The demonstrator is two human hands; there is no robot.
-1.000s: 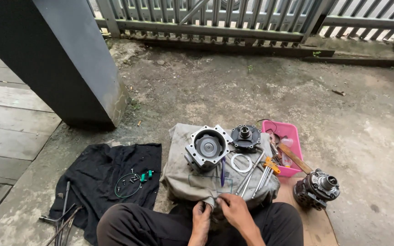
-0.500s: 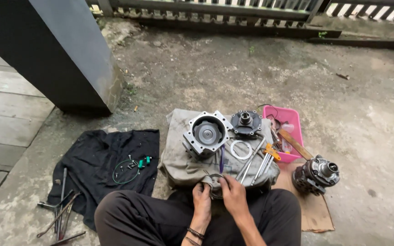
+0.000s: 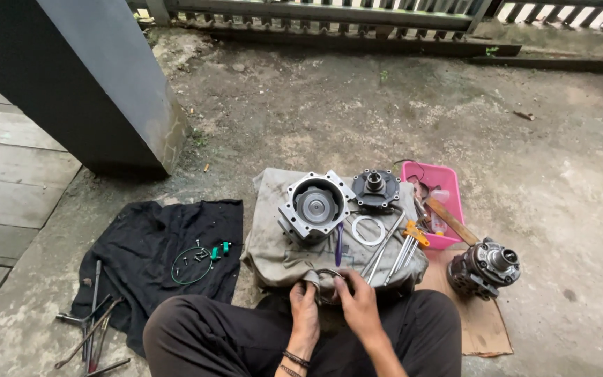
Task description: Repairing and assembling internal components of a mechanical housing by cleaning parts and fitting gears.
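Well left of the fingers, long tools (image 3: 92, 328) lie beside a black cloth (image 3: 155, 258) carrying a green ring (image 3: 191, 265). The left hand (image 3: 305, 311) and right hand (image 3: 359, 301) both pinch a metal ring (image 3: 328, 283) at the grey cloth's (image 3: 280, 255) near edge. Beyond the fingertips stands a housing (image 3: 313, 207); right of them, a pink tray (image 3: 441, 199) and compressor (image 3: 484, 267).

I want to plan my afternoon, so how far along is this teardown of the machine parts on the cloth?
Already apart: the square metal housing, a round black plate and a white ring lie separately on the grey cloth. In hand: the left hand and right hand hold a round metal part between them. Left: another assembled unit sits on cardboard, seemingly untouched.
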